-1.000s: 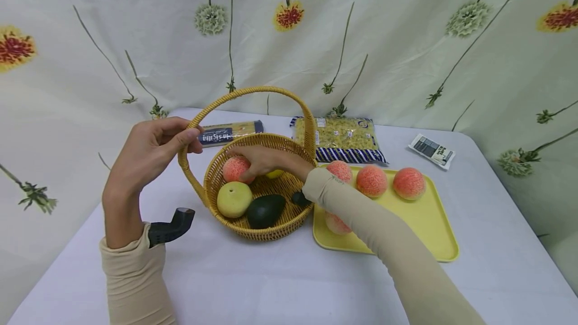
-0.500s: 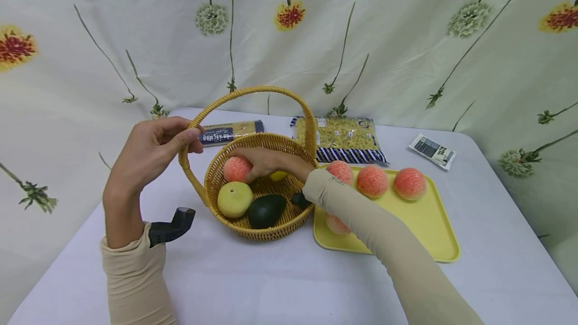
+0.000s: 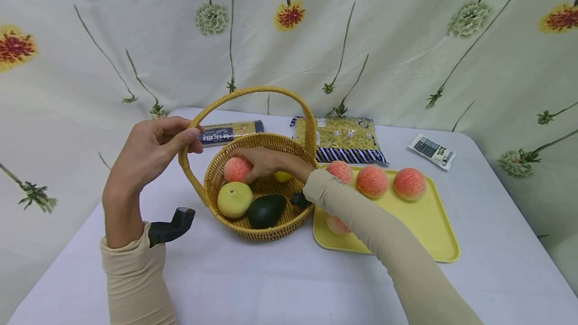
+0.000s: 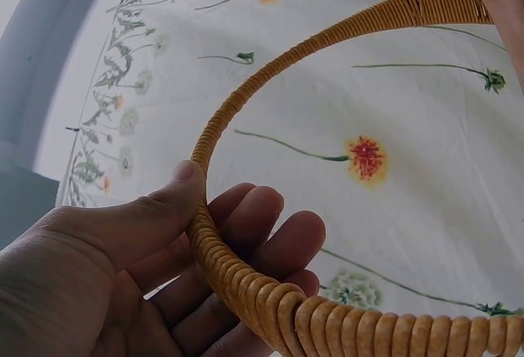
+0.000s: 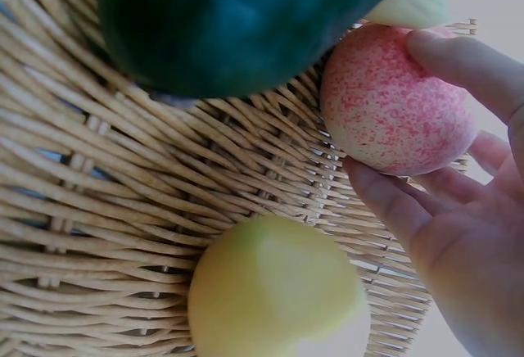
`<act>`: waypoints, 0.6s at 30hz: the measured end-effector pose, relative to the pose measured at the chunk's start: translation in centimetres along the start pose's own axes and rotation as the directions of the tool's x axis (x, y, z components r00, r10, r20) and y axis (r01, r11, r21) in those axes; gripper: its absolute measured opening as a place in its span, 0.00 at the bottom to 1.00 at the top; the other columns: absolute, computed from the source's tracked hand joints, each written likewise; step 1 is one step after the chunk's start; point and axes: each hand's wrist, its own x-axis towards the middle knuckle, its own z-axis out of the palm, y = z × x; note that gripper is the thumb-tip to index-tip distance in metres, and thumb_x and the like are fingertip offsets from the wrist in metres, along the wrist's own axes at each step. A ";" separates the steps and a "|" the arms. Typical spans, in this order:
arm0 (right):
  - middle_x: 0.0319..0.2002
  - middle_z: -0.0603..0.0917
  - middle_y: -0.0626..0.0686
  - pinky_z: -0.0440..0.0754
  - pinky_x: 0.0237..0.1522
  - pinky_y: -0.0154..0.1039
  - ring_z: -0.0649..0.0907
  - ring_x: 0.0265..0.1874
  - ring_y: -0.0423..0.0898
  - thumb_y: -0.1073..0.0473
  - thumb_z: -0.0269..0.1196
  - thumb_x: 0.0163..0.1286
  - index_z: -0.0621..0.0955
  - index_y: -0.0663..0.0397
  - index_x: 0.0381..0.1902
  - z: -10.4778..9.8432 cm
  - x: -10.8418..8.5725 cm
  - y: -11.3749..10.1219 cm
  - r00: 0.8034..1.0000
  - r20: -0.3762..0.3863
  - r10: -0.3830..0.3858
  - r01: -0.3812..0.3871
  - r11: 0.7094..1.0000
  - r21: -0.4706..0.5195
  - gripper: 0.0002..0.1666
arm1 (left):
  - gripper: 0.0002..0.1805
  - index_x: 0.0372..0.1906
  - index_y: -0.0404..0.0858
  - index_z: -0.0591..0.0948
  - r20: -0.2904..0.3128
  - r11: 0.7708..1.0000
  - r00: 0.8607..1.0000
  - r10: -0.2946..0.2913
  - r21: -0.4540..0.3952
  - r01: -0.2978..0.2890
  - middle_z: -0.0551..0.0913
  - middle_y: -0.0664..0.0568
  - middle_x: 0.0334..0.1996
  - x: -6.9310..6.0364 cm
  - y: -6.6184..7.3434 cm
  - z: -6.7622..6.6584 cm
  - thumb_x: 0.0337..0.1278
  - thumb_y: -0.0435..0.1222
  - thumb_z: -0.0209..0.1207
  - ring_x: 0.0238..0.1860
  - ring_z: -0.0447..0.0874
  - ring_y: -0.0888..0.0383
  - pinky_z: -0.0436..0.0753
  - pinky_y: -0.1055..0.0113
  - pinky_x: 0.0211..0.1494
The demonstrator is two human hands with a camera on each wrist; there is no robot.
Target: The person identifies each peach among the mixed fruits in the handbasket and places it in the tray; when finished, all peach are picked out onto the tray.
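A wicker basket [image 3: 271, 232] stands on the table, its tall handle [image 3: 266, 89] arching over it. My left hand [image 3: 146, 152] pinches the left side of that handle between thumb and fingers, as the left wrist view also shows. Inside the basket, my right hand [image 3: 262, 162] holds a pink speckled peach [image 5: 397, 99] with thumb and fingers around it, at the far left wall. Next to the peach lie a pale yellow-green round fruit [image 3: 235, 199] and a dark green avocado [image 3: 266, 211]. A yellow fruit [image 5: 278, 291] sits partly hidden under the right wrist.
To the right, a yellow tray [image 3: 429, 229] bears several peaches [image 3: 372, 181], some partly behind my right sleeve. Behind the basket lie a spaghetti pack [image 3: 230, 133] and a bag of short pasta [image 3: 336, 137]. A small white packet [image 3: 432, 151] is at the back right.
My right hand and the peach have shifted very slightly, and a bit more of the yellow fruit shows beneath the wrist. The left hand keeps its place on the handle.
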 end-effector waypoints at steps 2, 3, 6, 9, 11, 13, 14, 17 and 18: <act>0.61 0.72 0.54 0.74 0.54 0.34 0.76 0.55 0.45 0.62 0.67 0.60 0.63 0.50 0.68 0.0 0.0 0.0 1.000 0.002 0.003 -0.003 1.000 0.001 0.40 | 0.12 0.43 0.35 0.83 0.000 1.000 1.000 0.000 0.004 0.000 0.85 0.52 0.26 0.0 0.0 0.0 0.64 0.41 0.59 0.31 0.84 0.64 0.74 0.75 0.38; 0.61 0.72 0.54 0.74 0.54 0.34 0.76 0.55 0.45 0.62 0.67 0.60 0.63 0.50 0.68 0.0 0.0 0.0 1.000 0.002 0.006 -0.006 1.000 0.001 0.40 | 0.12 0.43 0.36 0.83 -0.001 1.000 1.000 0.001 0.005 -0.001 0.85 0.53 0.26 0.0 0.0 0.0 0.64 0.41 0.59 0.31 0.84 0.64 0.74 0.75 0.39; 0.60 0.72 0.54 0.74 0.53 0.33 0.76 0.55 0.45 0.63 0.67 0.60 0.63 0.50 0.67 0.0 0.0 -0.1 1.000 0.004 0.012 -0.012 1.000 -0.008 0.40 | 0.12 0.42 0.36 0.83 -0.004 1.000 1.000 0.004 0.006 -0.004 0.85 0.53 0.26 0.0 0.1 0.0 0.64 0.41 0.59 0.32 0.84 0.64 0.75 0.75 0.39; 0.60 0.72 0.54 0.74 0.53 0.33 0.76 0.54 0.45 0.62 0.67 0.60 0.63 0.51 0.67 0.0 0.0 -0.1 1.000 0.007 0.011 -0.011 1.000 -0.008 0.40 | 0.11 0.42 0.36 0.83 -0.005 1.000 1.000 0.006 0.002 -0.006 0.85 0.51 0.26 0.0 0.1 0.0 0.64 0.41 0.59 0.32 0.84 0.64 0.74 0.75 0.39; 0.60 0.72 0.54 0.75 0.53 0.33 0.76 0.54 0.45 0.62 0.67 0.60 0.63 0.51 0.67 0.0 0.0 -0.1 1.000 0.010 0.012 -0.012 1.000 -0.002 0.40 | 0.11 0.42 0.36 0.83 -0.005 1.000 1.000 0.008 -0.001 -0.008 0.85 0.51 0.26 0.0 0.1 0.0 0.64 0.41 0.59 0.32 0.84 0.63 0.74 0.75 0.39; 0.60 0.72 0.55 0.75 0.52 0.34 0.76 0.54 0.45 0.63 0.67 0.60 0.63 0.51 0.67 0.0 -0.1 -0.1 1.000 0.012 0.014 -0.014 1.000 0.004 0.40 | 0.11 0.42 0.36 0.83 -0.005 1.000 1.000 0.010 -0.005 -0.010 0.85 0.50 0.26 0.0 0.1 0.0 0.64 0.41 0.59 0.32 0.83 0.63 0.74 0.75 0.39; 0.60 0.72 0.55 0.75 0.52 0.34 0.76 0.54 0.45 0.63 0.66 0.60 0.62 0.51 0.68 0.0 -0.1 -0.1 1.000 0.013 0.017 -0.018 1.000 0.006 0.40 | 0.11 0.42 0.36 0.83 -0.004 1.000 1.000 0.011 -0.008 -0.011 0.85 0.50 0.26 0.0 0.1 0.0 0.64 0.40 0.59 0.32 0.83 0.63 0.74 0.75 0.39; 0.60 0.72 0.55 0.75 0.52 0.34 0.77 0.53 0.45 0.64 0.66 0.60 0.62 0.51 0.68 0.0 -0.2 -0.2 0.999 0.015 0.028 -0.028 1.000 0.011 0.41 | 0.11 0.43 0.36 0.83 -0.002 1.000 1.000 0.012 -0.011 -0.012 0.85 0.50 0.26 0.0 0.0 0.0 0.64 0.40 0.59 0.32 0.83 0.63 0.75 0.75 0.39; 0.60 0.72 0.55 0.75 0.52 0.34 0.77 0.53 0.45 0.64 0.66 0.59 0.62 0.51 0.68 0.0 -0.2 -0.2 0.999 0.016 0.031 -0.031 0.999 0.011 0.41 | 0.11 0.43 0.36 0.83 -0.001 1.000 1.000 0.012 -0.011 -0.012 0.85 0.51 0.26 0.0 0.0 0.0 0.64 0.40 0.59 0.32 0.83 0.63 0.75 0.74 0.39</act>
